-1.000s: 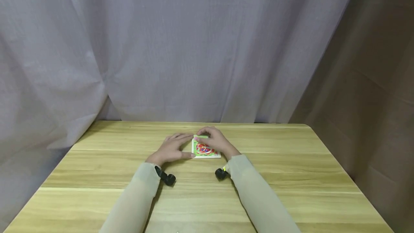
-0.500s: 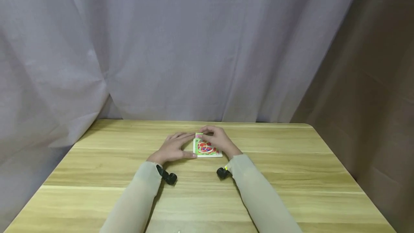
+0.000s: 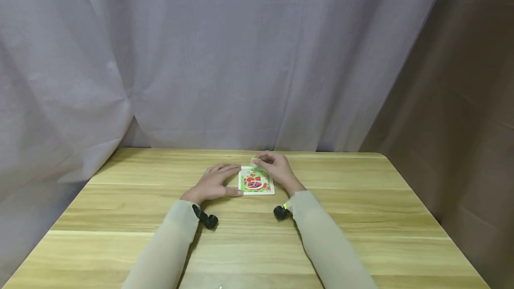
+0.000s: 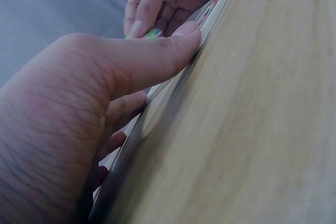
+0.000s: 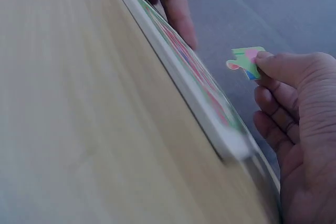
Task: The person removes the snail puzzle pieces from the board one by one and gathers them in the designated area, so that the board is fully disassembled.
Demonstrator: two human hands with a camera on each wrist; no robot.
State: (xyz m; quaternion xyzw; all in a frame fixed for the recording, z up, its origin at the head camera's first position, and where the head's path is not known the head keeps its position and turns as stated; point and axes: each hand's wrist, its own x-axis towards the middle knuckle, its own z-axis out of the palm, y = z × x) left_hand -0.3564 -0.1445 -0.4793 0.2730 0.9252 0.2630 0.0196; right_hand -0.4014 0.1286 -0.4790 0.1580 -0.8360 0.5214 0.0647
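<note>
A small square jigsaw puzzle [image 3: 257,185] in a white-rimmed tray lies on the table, its picture green, red and blue. My left hand [image 3: 214,184] rests at the tray's left side, thumb by the near corner and straight fingers by the far one. Above the far part of the puzzle, my right hand [image 3: 279,171] pinches a jigsaw piece [image 5: 248,62] between thumb and fingers. That piece is green with pink and blue patches and a rounded knob, and in the right wrist view it is held up apart from the tray. My right hand covers part of the puzzle's far right in the head view.
The wooden table [image 3: 361,217] extends around the tray on all sides. A grey curtain [image 3: 225,57] hangs behind its far edge, and a darker brown drape [image 3: 462,124] hangs at the right. Both wrists carry small black cameras.
My right hand has lifted the jigsaw piece from the puzzle's far left corner and moved a little right with it. My left hand has stayed at the tray's left side.
</note>
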